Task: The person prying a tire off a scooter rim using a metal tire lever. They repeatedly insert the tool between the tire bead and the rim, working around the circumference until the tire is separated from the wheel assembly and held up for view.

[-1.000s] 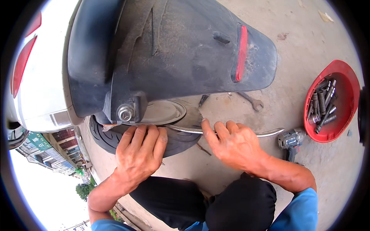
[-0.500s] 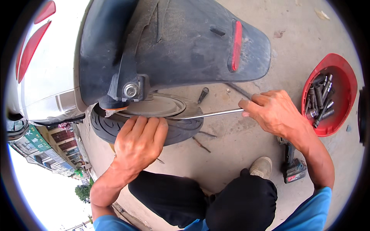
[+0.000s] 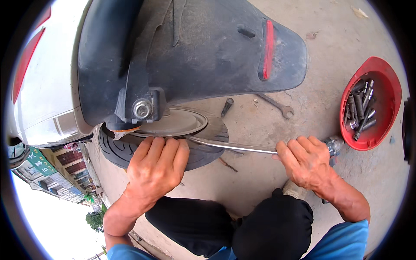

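A black tyre (image 3: pixel 113 149) lies on its side on a grey wheel rim (image 3: pixel 186 120), below the scooter's black rear mudguard (image 3: pixel 208 56). My left hand (image 3: pixel 158 167) is closed over the tyre by the rim edge, its fingertips hidden from me. In my right hand (image 3: pixel 305 167) I grip the outer end of a long metal tyre lever (image 3: pixel 247 147). The lever's inner end sits between tyre and rim, just right of my left fingers.
An upturned red hard hat (image 3: pixel 383 71) holding several sockets (image 3: pixel 359 104) stands at the right. A spanner (image 3: pixel 277 106) and a black-handled tool (image 3: pixel 227 106) lie beyond the wheel. Behind my right hand, a cordless power tool (image 3: pixel 334 146) is partly hidden. White bodywork (image 3: pixel 52 86) rises at the left.
My right hand has come toward me, swinging the lever's outer end nearer. The spanner's jaw now shows, while the power tool is more covered. My left hand stays on the tyre.
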A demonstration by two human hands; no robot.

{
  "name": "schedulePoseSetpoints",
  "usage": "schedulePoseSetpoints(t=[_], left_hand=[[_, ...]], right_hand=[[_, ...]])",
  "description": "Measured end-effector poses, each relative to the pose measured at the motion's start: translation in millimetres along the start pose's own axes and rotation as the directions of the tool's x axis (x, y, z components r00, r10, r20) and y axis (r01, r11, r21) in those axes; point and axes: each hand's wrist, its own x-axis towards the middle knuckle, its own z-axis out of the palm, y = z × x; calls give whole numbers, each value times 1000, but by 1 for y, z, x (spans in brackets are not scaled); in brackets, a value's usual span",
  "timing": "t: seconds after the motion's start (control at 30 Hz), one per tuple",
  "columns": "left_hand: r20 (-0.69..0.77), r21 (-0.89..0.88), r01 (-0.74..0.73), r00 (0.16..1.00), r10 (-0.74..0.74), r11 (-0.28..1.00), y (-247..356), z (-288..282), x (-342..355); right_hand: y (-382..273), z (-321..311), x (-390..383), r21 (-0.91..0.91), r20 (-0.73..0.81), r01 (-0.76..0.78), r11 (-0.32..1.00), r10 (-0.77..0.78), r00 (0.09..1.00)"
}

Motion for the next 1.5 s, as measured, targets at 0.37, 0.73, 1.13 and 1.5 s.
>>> schedulePoseSetpoints(t=[0.37,0.73,1.13,1.5], left_hand=[[40,65,16,999,-19,998,6,2,13],[119,32,56,991,-59,998,15,-3,16],[131,62,34,991,-42,998,16,-4,20],[131,163,-46,991,24,986,30,6,23]], right_hand=[[91,-12,2,202,34,-232,952,230,973],[62,-28,21,667,596,-568,482,113,795],[82,-14,74,595,756,-655,466,-48,653],[-19,51,-38,760,485,-568,316,306,819]])
